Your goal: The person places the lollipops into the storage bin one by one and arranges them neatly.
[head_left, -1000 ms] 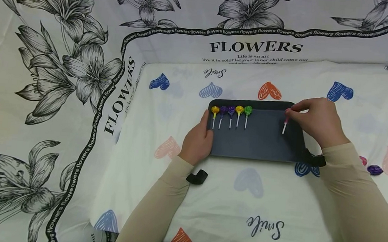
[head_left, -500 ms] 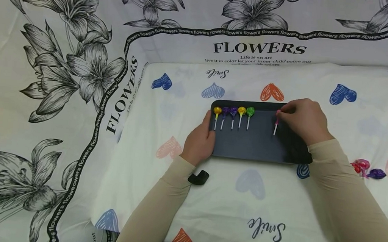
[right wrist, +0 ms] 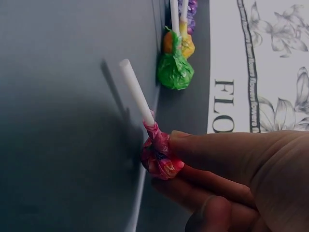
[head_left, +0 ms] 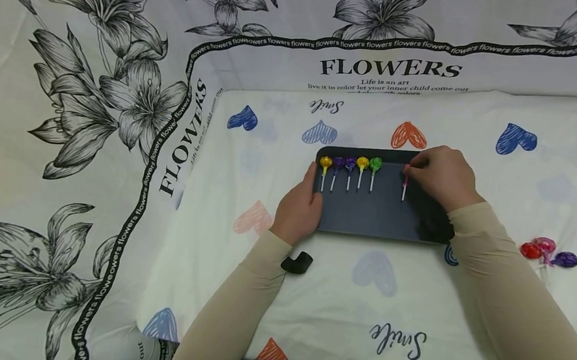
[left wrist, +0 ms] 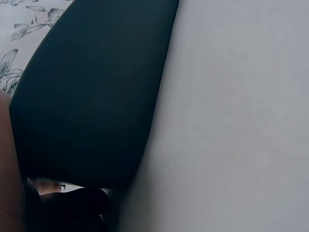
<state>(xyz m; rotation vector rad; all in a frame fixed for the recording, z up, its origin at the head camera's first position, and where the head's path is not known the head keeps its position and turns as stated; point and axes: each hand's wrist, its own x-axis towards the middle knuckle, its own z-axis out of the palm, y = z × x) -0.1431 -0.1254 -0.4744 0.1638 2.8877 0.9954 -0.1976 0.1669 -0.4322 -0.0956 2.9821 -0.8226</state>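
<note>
A pink-wrapped lollipop (right wrist: 161, 154) is pinched between the thumb and fingers of my right hand (head_left: 443, 178), its white stick pointing toward me over the right half of the dark tray (head_left: 367, 217). To its left, several lollipops stand in a row along the tray's far side: a yellow one (head_left: 325, 162), purple ones (head_left: 350, 163), another yellow one (head_left: 362, 163) and a green one (head_left: 375, 164). My left hand (head_left: 297, 210) holds the tray's left edge; some of its fingers are hidden. The left wrist view is mostly filled by the tray's dark surface (left wrist: 96, 96).
On the white heart-print cloth (head_left: 319, 307), right of the tray, lie a red lollipop (head_left: 531, 251), a pink one (head_left: 545, 244) and a purple one (head_left: 566, 259). A flower-print sheet (head_left: 142, 33) spreads beyond and to the left.
My right hand has carried the pink lollipop left along the tray, nearer the green one. The loose lollipops at the right have come out from behind the sleeve. My left hand stays at the tray.
</note>
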